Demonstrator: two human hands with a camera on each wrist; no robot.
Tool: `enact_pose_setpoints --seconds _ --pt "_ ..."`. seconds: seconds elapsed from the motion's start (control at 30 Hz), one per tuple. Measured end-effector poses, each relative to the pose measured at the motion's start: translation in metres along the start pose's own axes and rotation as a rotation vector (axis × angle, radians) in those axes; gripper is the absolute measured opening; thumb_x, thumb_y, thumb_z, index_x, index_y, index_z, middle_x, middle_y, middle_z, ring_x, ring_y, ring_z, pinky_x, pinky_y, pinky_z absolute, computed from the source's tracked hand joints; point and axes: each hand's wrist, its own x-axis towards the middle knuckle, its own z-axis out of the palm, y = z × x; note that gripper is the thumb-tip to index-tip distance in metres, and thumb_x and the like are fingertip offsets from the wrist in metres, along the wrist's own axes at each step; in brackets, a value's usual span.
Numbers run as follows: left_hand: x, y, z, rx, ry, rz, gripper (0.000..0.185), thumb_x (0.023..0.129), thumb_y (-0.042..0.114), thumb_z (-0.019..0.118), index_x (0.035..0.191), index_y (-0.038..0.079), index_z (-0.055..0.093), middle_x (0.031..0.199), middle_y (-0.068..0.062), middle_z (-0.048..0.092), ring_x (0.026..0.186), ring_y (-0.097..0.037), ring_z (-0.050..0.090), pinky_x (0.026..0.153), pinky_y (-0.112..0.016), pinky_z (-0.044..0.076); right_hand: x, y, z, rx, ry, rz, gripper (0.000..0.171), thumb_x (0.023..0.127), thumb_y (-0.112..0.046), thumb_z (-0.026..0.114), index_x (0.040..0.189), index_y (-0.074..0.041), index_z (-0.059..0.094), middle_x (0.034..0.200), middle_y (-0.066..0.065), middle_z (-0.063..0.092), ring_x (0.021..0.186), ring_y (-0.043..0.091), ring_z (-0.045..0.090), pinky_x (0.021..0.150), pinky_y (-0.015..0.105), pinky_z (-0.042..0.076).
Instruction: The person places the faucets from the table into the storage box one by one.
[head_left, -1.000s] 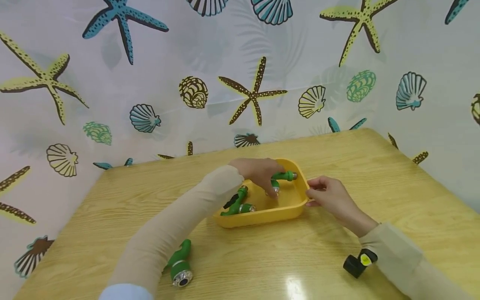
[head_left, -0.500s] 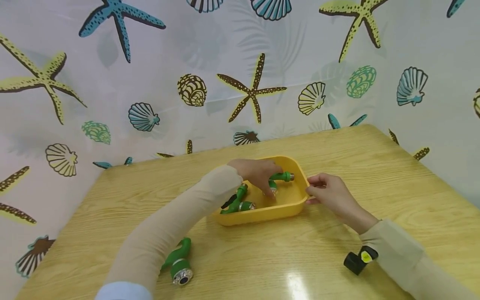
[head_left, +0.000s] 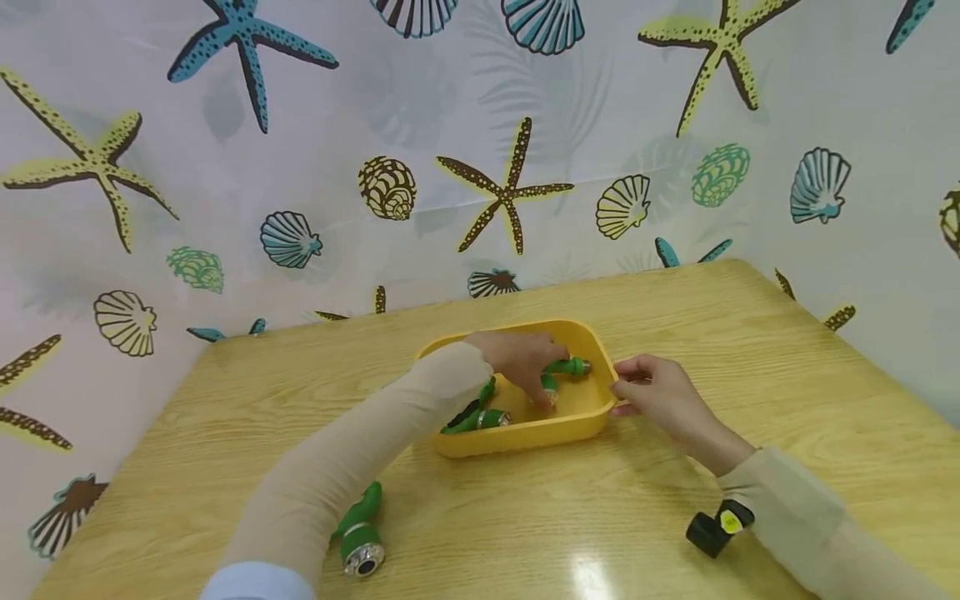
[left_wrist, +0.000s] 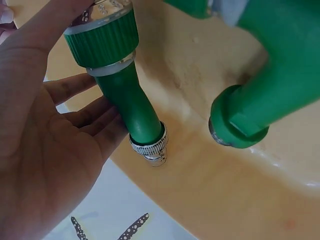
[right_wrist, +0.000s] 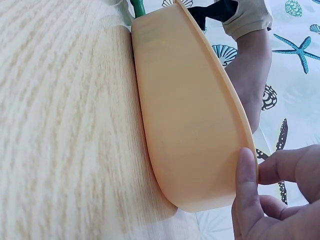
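Yellow plastic fills the middle of my head view: a shallow tray (head_left: 525, 437) sits on the wooden tabletop (head_left: 637, 517), holding several green hose nozzles. My left hand (head_left: 517, 354) reaches down into it, and the left wrist view shows the grip curled round one green nozzle (left_wrist: 120, 85), fingers under its stem, ribbed collar at the top of the frame and metal ring at the lower end, just above the tray floor. A second nozzle (left_wrist: 260, 100) lies to the right of that frame, resting on the tray bottom. My right hand (head_left: 663, 396) pinches the tray's right rim, thumb on the outer wall in the right wrist view (right_wrist: 247, 185), fingers curled over the edge. Lower left of the head frame, a loose nozzle (head_left: 360, 533) lies on the tabletop beside my sleeve. Lower right, a small black piece with a yellow sticker (head_left: 718, 527) sits by my right forearm; its writing is too small to read.
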Motion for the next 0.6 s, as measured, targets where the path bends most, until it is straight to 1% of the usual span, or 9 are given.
enact_pose_setpoints --seconds 0.17,0.4,0.6 --pt "0.0044 -0.0005 0.0064 0.006 0.002 0.012 0.08 0.085 0.049 0.07 0.149 0.014 0.036 0.135 -0.006 0.046 0.117 -0.013 0.047 0.1 -0.029 0.039 -0.0007 0.0008 0.002 -0.007 0.009 0.01 0.036 0.095 0.004 0.052 0.125 0.02 0.043 0.12 0.031 0.048 0.096 0.03 0.058 0.07 0.029 0.056" --pt "0.0073 0.0016 0.0092 0.008 -0.012 -0.009 0.08 0.084 0.049 0.07 0.148 0.014 0.036 0.136 -0.003 0.046 0.119 -0.012 0.047 0.099 -0.029 0.039 -0.0019 0.0023 0.001 -0.023 0.006 0.001 0.036 0.096 0.003 0.052 0.126 0.02 0.043 0.118 0.03 0.049 0.094 0.027 0.059 0.071 0.031 0.056" --pt "0.0073 0.0016 0.0099 0.002 -0.016 -0.034 0.081 0.085 0.049 0.07 0.149 0.014 0.034 0.139 -0.003 0.046 0.124 -0.013 0.045 0.102 -0.031 0.038 -0.0011 0.0009 0.0015 -0.029 0.005 -0.012 0.036 0.095 0.004 0.052 0.126 0.021 0.043 0.118 0.031 0.049 0.094 0.028 0.059 0.071 0.031 0.056"
